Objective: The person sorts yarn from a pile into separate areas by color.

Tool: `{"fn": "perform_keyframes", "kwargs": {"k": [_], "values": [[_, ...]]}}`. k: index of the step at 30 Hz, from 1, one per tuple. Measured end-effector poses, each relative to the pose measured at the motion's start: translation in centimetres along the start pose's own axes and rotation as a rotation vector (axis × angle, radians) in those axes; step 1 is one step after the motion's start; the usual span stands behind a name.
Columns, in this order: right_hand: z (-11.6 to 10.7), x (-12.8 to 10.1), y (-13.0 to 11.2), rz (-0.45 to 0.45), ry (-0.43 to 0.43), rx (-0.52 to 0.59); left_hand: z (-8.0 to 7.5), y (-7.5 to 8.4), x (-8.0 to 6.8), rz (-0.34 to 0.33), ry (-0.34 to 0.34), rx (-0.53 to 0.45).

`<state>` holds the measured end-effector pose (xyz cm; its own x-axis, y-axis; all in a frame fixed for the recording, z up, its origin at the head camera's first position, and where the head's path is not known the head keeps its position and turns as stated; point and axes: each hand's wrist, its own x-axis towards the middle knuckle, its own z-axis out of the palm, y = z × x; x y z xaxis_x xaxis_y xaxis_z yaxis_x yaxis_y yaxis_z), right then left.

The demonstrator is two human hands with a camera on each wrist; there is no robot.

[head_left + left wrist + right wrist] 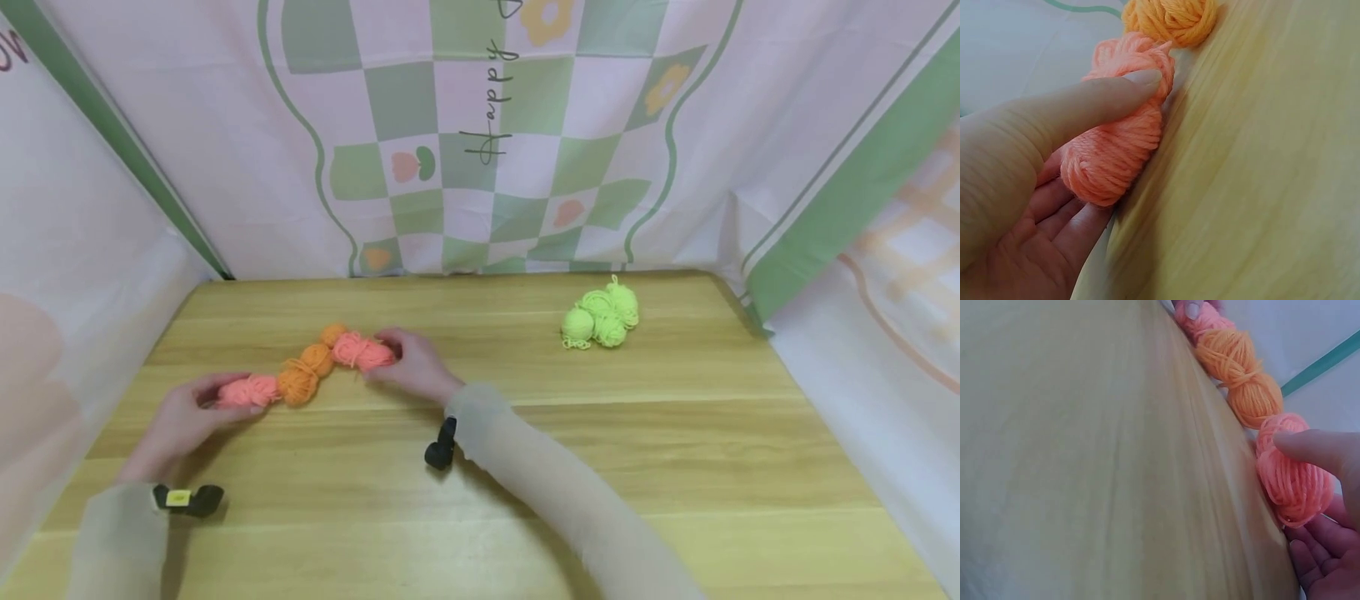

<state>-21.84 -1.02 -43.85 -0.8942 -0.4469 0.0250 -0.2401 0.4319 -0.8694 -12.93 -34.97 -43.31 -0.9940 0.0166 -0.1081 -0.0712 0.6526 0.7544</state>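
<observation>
Gripping both ends of a yarn row on the wooden table (675, 433), my left hand (180, 417) pinches one pink skein (250, 389) while my right hand (416, 364) pinches the other pink skein (362, 351); orange balls (307, 372) lie between, green yarn (602, 314) well apart, right-side.

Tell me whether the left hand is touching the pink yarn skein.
Touching. The left wrist view shows the left hand gripping the pink yarn skein, thumb pressed on top and fingers underneath.
</observation>
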Motion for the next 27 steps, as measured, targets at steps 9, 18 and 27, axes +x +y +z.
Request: {"fn": "perform_keyframes", "kwargs": {"k": [9,18,27], "values": [[0.2,0.0,-0.2,-0.002,0.025,0.006,-0.1,0.3,-0.2,-0.005,0.006,-0.004],[-0.1,0.0,0.2,-0.001,0.035,-0.004,0.0,0.1,-0.1,-0.003,0.010,0.020],[-1.4,-0.5,0.5,-0.003,0.050,0.030,-0.1,0.2,-0.1,0.000,0.002,0.020]]}}
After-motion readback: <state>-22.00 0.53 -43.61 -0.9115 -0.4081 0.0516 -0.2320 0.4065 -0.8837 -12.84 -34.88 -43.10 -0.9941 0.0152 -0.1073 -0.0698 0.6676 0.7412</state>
